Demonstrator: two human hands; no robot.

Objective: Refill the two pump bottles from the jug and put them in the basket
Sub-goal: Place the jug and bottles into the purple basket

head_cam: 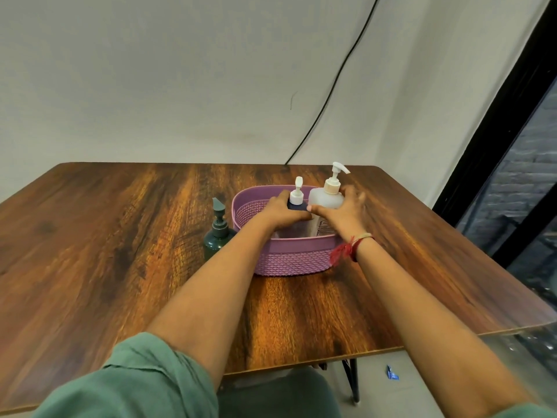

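Purple basket (301, 254) | our left hand (281, 213) grips dark bottle (297, 205), right hand (346, 213) grips clear bottle (325, 200) | both upright, clear's nozzle points right

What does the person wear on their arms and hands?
Both forearms are bare. The left sleeve is loose green cloth, pushed up; a sliver of the same green shows at the right sleeve. The right wrist carries a red thread with a frayed tassel and a pale band. The left hand and right hand wear no gloves.
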